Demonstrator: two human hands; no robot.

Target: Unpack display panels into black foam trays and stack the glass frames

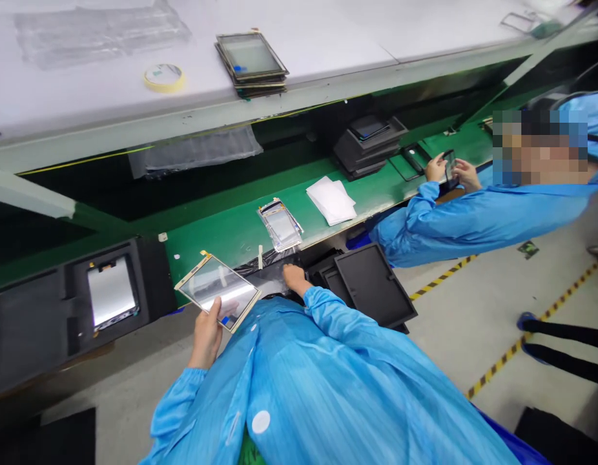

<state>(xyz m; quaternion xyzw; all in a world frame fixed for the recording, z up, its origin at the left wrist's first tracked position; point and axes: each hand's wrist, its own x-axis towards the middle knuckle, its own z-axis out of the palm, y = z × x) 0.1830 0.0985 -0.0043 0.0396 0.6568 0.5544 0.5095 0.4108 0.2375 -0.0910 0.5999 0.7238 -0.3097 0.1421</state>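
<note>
My left hand [206,336] grips a rectangular touch panel [216,290] with a beige rim by its near edge, thumb laid on the glass, holding it tilted above my blue-smocked lap. My right hand [294,278] reaches down onto a black plastic film or bag [267,274] at the edge of the green bench [221,226]; its fingers are hidden behind the wrist. A small pile of similar panels in clear wrap [281,225] lies on the bench just beyond my right hand.
A black foam fixture holding a screen [110,294] sits at the left. Black trays [371,284] lean by my right knee. White sheets [330,200] lie on the bench, with stacked panels [251,63] and a tape roll [164,77] on the upper shelf. A co-worker's hands [449,169] hold a part at the right.
</note>
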